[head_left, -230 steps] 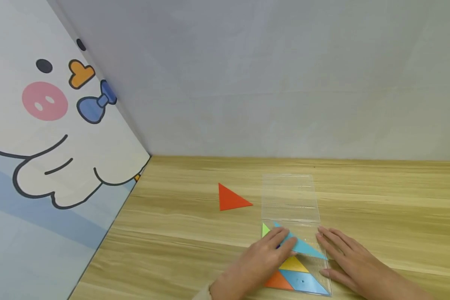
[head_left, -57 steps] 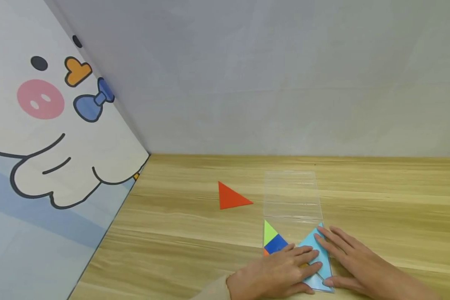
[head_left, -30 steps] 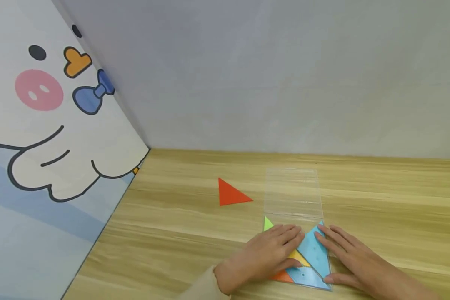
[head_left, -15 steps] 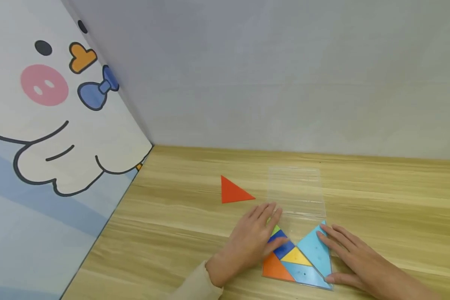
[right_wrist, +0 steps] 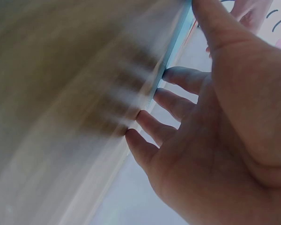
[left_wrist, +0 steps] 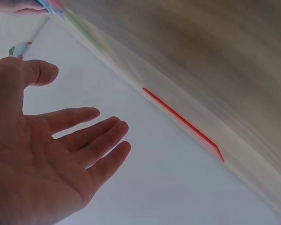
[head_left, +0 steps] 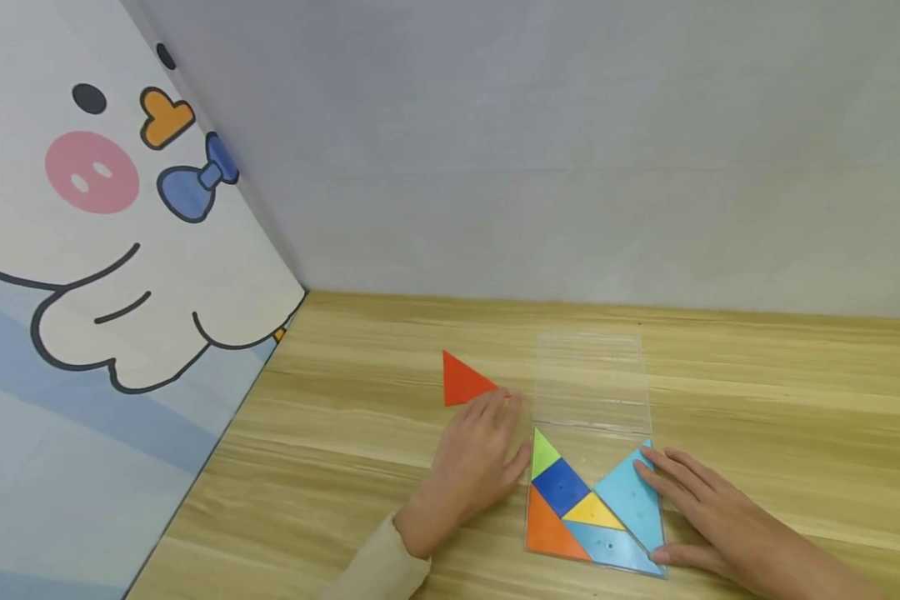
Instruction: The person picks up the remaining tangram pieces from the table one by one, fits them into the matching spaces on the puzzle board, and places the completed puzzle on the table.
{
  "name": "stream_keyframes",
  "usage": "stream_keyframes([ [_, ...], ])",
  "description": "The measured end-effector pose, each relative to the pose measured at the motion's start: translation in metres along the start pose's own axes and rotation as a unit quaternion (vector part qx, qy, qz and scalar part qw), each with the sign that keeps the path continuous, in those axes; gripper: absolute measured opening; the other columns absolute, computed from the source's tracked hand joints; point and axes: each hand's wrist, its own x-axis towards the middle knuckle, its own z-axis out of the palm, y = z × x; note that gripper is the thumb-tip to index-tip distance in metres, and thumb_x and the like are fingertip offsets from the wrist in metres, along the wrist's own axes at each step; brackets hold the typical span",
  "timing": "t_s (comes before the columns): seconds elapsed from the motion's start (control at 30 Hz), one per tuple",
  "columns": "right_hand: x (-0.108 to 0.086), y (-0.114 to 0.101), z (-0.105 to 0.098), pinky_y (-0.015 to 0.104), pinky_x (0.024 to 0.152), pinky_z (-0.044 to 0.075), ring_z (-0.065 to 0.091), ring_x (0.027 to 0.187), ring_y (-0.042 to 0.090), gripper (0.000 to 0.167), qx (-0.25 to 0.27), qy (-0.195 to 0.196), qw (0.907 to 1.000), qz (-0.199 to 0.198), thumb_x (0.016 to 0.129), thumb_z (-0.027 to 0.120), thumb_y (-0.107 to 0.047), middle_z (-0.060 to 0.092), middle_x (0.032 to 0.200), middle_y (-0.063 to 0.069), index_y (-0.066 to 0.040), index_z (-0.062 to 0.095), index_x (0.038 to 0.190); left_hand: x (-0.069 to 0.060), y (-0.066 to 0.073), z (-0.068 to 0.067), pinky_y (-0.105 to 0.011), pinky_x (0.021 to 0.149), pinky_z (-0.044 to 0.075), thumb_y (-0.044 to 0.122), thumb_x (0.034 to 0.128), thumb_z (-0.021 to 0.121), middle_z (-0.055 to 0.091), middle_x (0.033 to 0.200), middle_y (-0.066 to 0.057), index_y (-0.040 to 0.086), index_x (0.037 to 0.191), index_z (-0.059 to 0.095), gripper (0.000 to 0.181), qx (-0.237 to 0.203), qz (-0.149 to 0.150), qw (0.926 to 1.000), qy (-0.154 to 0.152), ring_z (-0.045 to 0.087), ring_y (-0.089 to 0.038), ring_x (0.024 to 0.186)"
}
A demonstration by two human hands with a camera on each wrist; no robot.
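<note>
A red triangle tangram piece (head_left: 465, 382) lies on the table; my left hand (head_left: 471, 462) hovers at its right tip, fingers extended. In the left wrist view that hand (left_wrist: 61, 154) is apart from the red triangle (left_wrist: 182, 119). A clear plastic tangram tray (head_left: 583, 460) holds a green triangle (head_left: 544, 454), a dark blue square (head_left: 561, 487), a yellow triangle (head_left: 592, 512), an orange triangle (head_left: 551, 529), a light blue parallelogram (head_left: 611, 546) and a large light blue triangle (head_left: 633, 496). My right hand (head_left: 720, 512) touches the tray's right edge with its fingertips and thumb.
The tray's clear lid (head_left: 592, 379) lies flat behind it. A pale wall (head_left: 570, 158) stands along the back of the wooden table (head_left: 330, 467). A panel with a cartoon bird (head_left: 135, 275) borders the left side.
The large light blue triangle has turned and settled on the tray's right side. My left hand has left the pieces and moved left to the red triangle. The right hand stays at the tray's edge.
</note>
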Motion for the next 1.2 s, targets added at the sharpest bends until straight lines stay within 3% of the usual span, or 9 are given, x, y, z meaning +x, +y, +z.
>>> stream_keyframes([
  [0.27, 0.0, 0.002, 0.001, 0.008, 0.115, 0.002, 0.004, 0.151, -0.003, 0.093, -0.006, -0.004, 0.9998, 0.016, 0.083, 0.079, -0.053, 0.026, 0.167, -0.005, -0.013, 0.041, 0.158, 0.001, -0.012, 0.002, -0.039, 0.107, 0.049, 0.036, 0.0966, 0.068, 0.067, 0.13, -0.016, 0.0, 0.134, 0.063, 0.052, 0.019, -0.017, 0.9996, -0.012, 0.063, -0.029, 0.123],
  [0.53, -0.003, 0.003, 0.004, 0.01, 0.117, 0.002, 0.002, 0.153, -0.002, 0.093, -0.004, 0.004, 1.0, -0.002, 0.084, 0.078, -0.054, 0.02, 0.169, -0.008, -0.011, 0.041, 0.158, -0.003, -0.021, 0.005, -0.041, 0.106, 0.05, 0.034, 0.0979, 0.069, 0.065, 0.132, -0.019, -0.003, 0.135, 0.062, 0.053, 0.029, -0.016, 0.9992, -0.022, 0.063, -0.031, 0.123],
  [0.87, -0.002, 0.006, 0.006, 0.011, 0.118, 0.004, 0.011, 0.151, 0.003, 0.091, -0.008, 0.015, 0.9998, -0.014, 0.085, 0.076, -0.056, 0.021, 0.168, -0.007, -0.011, 0.042, 0.157, -0.004, -0.029, 0.01, -0.043, 0.102, 0.053, 0.032, 0.0976, 0.07, 0.066, 0.131, -0.02, -0.003, 0.135, 0.063, 0.052, 0.065, -0.029, 0.9969, -0.035, 0.064, -0.032, 0.122],
  [1.03, -0.003, 0.008, 0.005, 0.01, 0.117, 0.003, 0.023, 0.147, 0.012, 0.091, -0.015, 0.009, 0.9998, -0.004, 0.085, 0.077, -0.055, 0.029, 0.166, -0.002, -0.012, 0.042, 0.157, -0.002, -0.035, 0.012, -0.045, 0.102, 0.053, 0.032, 0.0986, 0.069, 0.065, 0.131, -0.02, -0.003, 0.135, 0.062, 0.052, 0.08, -0.035, 0.995, -0.048, 0.063, -0.033, 0.122],
  [1.2, -0.001, 0.009, 0.004, 0.01, 0.117, 0.003, 0.018, 0.151, 0.008, 0.09, -0.008, 0.003, 1.0, 0.004, 0.084, 0.081, -0.05, 0.039, 0.162, 0.007, -0.009, 0.045, 0.155, -0.001, -0.041, 0.013, -0.045, 0.101, 0.053, 0.034, 0.0993, 0.069, 0.064, 0.131, -0.022, -0.005, 0.135, 0.062, 0.053, 0.091, -0.043, 0.9928, -0.064, 0.062, -0.035, 0.122],
])
